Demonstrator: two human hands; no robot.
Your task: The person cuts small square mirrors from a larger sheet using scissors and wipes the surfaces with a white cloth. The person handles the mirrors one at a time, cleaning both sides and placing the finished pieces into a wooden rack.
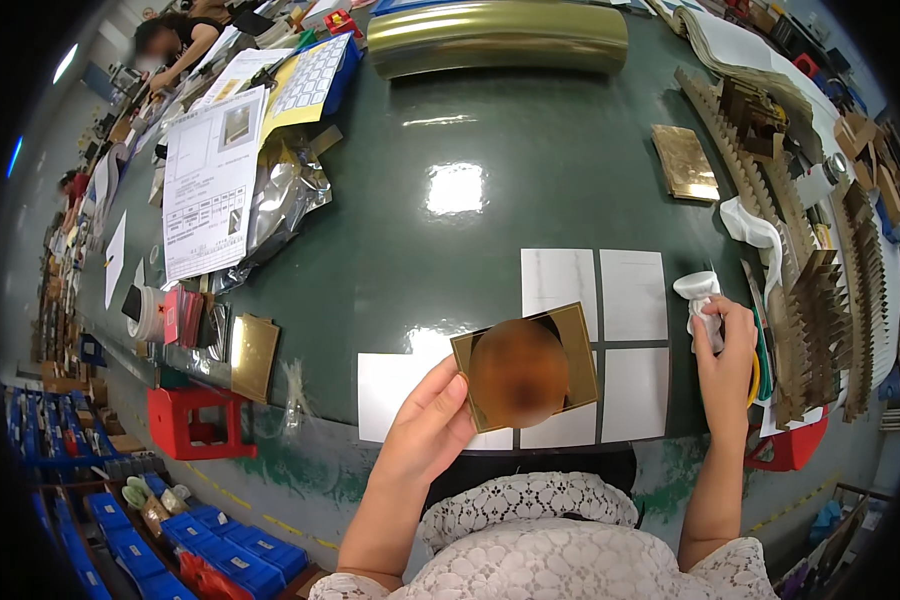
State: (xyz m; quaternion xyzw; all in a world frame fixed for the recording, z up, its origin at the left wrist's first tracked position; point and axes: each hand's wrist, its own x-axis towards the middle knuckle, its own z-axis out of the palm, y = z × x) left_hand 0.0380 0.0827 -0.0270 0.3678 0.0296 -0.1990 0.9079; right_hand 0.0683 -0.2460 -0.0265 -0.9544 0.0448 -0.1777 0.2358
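One rectangular, mirror-glossy brownish-gold plate, thin-edged and tilted, with a blurred rounded reflection in orange-brown filling its middle and darker patches above that, is held up over the white sheets, its left edge gripped between thumb and fingers of the left hand. Just right of those sheets, the right hand clasps a crumpled white cloth on the dark green counter; beyond the sheets lie a flat gold piece to the right and a shiny gold roll at the far side.
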